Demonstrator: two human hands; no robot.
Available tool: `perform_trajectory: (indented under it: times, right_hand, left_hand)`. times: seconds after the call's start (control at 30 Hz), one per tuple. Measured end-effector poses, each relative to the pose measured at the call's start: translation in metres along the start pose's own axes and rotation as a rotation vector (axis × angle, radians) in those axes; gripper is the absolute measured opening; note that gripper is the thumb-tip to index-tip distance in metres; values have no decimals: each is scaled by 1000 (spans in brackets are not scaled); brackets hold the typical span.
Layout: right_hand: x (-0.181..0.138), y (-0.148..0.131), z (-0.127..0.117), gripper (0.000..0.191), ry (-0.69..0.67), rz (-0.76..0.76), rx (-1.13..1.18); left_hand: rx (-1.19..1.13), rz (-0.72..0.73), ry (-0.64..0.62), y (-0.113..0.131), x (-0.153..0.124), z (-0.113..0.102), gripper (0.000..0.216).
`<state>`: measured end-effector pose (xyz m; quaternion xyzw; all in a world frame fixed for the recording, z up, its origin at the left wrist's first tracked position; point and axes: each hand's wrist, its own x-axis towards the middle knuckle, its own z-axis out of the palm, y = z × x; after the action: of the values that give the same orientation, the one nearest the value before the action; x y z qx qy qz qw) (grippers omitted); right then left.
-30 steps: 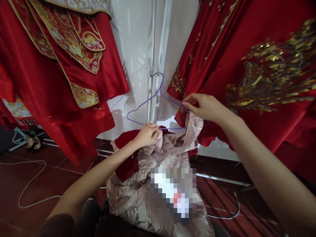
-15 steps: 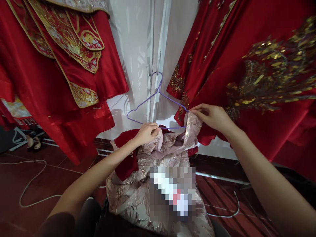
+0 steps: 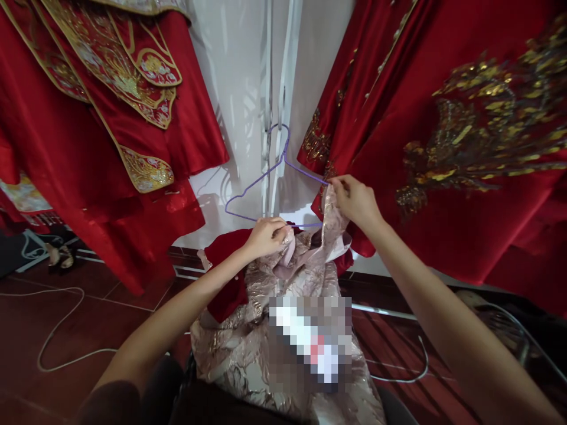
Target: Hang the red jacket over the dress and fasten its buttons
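Note:
A pale pink brocade garment [image 3: 248, 348] with gold pattern and dark red trim lies bunched on my lap. My left hand [image 3: 264, 236] is closed on its collar edge and on the bottom bar of a thin purple wire hanger [image 3: 261, 177]. My right hand [image 3: 354, 200] pinches the garment's other shoulder against the hanger's right end. The hanger stands upright between my hands, hook up.
Red robes with gold embroidery hang at left [image 3: 88, 118] and at right [image 3: 443, 118], with a white wall and rail [image 3: 270, 88] between them. White cables [image 3: 57, 330] trail on the dark red floor. A blurred patch covers part of the garment.
My right hand dropped a little, then rose again and moved left along the hanger's right end, pulling the fabric with it. The left hand stayed put.

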<state>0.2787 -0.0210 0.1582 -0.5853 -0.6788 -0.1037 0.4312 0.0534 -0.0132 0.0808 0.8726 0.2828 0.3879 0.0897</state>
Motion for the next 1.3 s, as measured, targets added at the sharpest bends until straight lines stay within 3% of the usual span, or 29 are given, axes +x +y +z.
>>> perform_trajectory:
  times: [0.1,0.17,0.27,0.37,0.43,0.53,0.7,0.93,1.1,1.3]
  right_hand:
    - [-5,2,12,35,109,6,-103]
    - [-6,6,14,39,155,8,-131]
    - [-4,10,10,45,152,31,-170]
    - [0,10,5,47,136,39,-180]
    - [0,8,4,48,121,42,-158]
    - [-2,6,4,49,98,53,-110]
    - [0,9,4,49,128,28,-151]
    - [3,16,4,46,127,-10,-184]
    - [2,16,5,46,148,2,-213]
    - [2,15,6,46,145,17,-233]
  left_hand:
    - [-146,19,36,-9,2,-9,25]
    - [-199,-43,181,-24,1,-20,25]
    - [-131,-361,575,-60,-13,-41,24]
    - [-78,-685,736,-98,-36,-57,29]
    - [-97,-813,740,-116,-50,-60,32]
    - [-146,-877,705,-132,-59,-58,34]
    - [-88,-738,671,-142,-55,-58,36]
    - [-64,-577,554,-145,-39,-79,36]
    - [-168,-681,595,-142,-29,-82,33]
    - [-288,-757,603,-140,-55,-71,34]
